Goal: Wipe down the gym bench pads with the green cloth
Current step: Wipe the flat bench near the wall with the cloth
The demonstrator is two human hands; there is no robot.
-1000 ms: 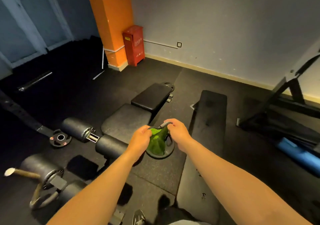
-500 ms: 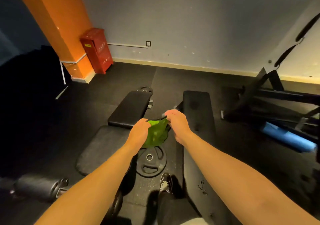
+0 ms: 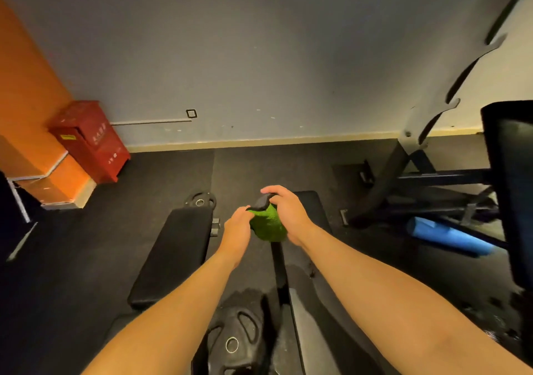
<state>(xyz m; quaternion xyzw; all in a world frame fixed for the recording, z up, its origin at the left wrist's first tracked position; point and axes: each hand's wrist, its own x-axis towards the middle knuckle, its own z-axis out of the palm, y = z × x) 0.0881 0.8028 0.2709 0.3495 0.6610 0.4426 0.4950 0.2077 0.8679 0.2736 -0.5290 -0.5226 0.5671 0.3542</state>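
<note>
The green cloth (image 3: 266,224), with a dark grey edge on top, hangs bunched between both hands in the middle of the view. My left hand (image 3: 238,227) pinches its left side. My right hand (image 3: 285,211) grips its top and right side. Under my right arm a long black flat bench pad (image 3: 317,262) runs away from me. A second black bench pad (image 3: 176,256) lies to the left of my left arm. The cloth is held above the gap between the two pads and touches neither.
A black weight plate (image 3: 233,343) lies on the floor between the benches, and another (image 3: 200,201) beyond the left pad. A red box (image 3: 89,141) stands by an orange pillar (image 3: 26,126). A rack frame (image 3: 432,149), a blue roller (image 3: 450,236) and a dark upright pad (image 3: 510,190) stand at right.
The view has swung right and tilted up, so the foam roller pads at left are gone from sight. Both hands kept hold of the cloth, with the right hand now higher over it.
</note>
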